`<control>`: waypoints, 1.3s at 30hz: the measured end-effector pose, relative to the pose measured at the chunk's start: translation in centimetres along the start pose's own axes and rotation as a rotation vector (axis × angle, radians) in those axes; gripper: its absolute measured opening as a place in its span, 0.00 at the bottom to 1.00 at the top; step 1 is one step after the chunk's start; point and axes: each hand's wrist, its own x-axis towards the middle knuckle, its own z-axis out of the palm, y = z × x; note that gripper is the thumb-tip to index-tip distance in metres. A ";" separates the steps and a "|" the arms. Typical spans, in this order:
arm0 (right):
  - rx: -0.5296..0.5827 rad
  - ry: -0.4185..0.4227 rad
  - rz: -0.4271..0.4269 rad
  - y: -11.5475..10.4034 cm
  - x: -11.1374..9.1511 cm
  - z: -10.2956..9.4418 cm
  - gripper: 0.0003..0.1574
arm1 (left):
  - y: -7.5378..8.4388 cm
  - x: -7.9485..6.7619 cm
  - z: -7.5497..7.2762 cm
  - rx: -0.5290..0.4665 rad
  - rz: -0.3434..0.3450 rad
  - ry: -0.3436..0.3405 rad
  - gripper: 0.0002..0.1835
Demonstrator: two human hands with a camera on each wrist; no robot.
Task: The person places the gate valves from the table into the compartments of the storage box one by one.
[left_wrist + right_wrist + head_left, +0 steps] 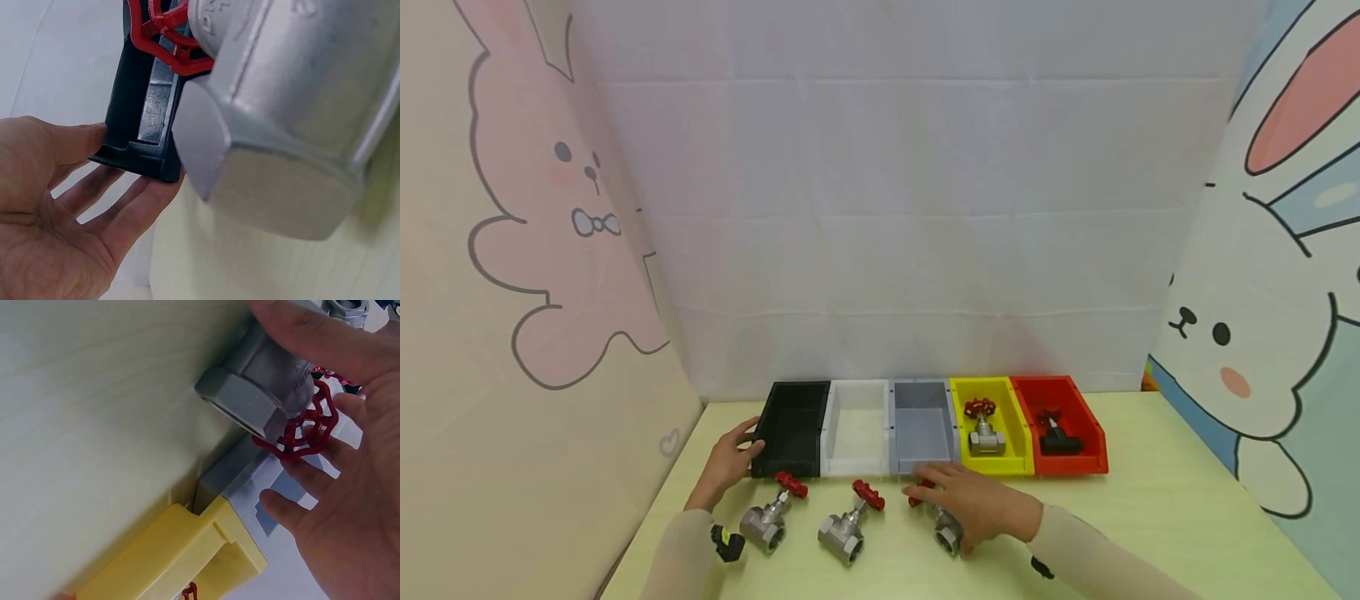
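Observation:
My left hand (727,461) holds the near left corner of a black bin (792,425). In the left wrist view its thumb lies at the rim, with the fingers under the wall. My right hand (981,502) reaches over a metal valve (259,384) with a red handwheel (306,428). Its thumb overlaps the valve body and its fingers are spread by the handwheel, loosely bent. Two more such valves lie on the table, one valve (765,523) near my left hand and another valve (844,535) in the middle.
Right of the black bin stand a white bin (857,454), a grey bin (923,454), a yellow bin (1017,421) and a red bin (1093,446). A red-wheeled valve (987,437) sits in the yellow one, a black-bodied valve (1060,440) in the red one. Behind them hangs a white curtain (910,250).

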 end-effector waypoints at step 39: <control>0.042 -0.050 0.012 -0.2 0.3 0.3 0.65 | 0.0 -0.1 0.1 -0.006 -0.005 0.006 0.29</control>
